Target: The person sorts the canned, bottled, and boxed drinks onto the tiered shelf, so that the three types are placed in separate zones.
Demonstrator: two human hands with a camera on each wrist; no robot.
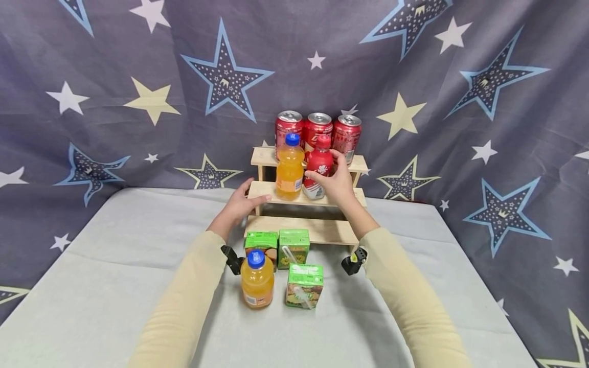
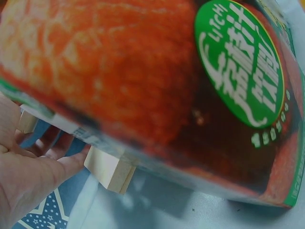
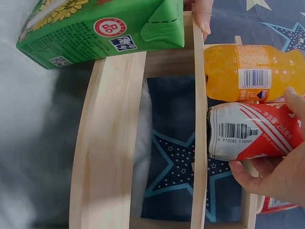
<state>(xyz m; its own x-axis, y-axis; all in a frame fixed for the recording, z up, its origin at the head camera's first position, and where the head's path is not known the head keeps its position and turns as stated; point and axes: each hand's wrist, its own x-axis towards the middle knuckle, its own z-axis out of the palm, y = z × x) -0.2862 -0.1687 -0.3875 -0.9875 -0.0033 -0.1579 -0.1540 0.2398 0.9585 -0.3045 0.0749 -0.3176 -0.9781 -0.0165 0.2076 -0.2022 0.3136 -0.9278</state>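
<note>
My right hand (image 1: 339,183) grips a red bottle (image 1: 319,166) with a red cap, which stands upright on the middle step of a wooden three-step rack (image 1: 280,223). Next to it on that step is an orange drink bottle (image 1: 289,171) with a blue cap. At the step's left end, my left hand (image 1: 239,204) holds the rack's edge, thumb along the front. In the left wrist view a litchi juice carton (image 2: 143,90) hides part of that hand. From the right wrist view, thumb and fingers lie around the red bottle (image 3: 248,131).
Three red cans (image 1: 289,125) line the top step. Before the rack, on the pale cloth (image 1: 152,255), stand green juice cartons (image 1: 304,286), (image 1: 294,248) and another orange bottle (image 1: 257,283). A dark star-patterned curtain (image 1: 299,76) hangs close behind.
</note>
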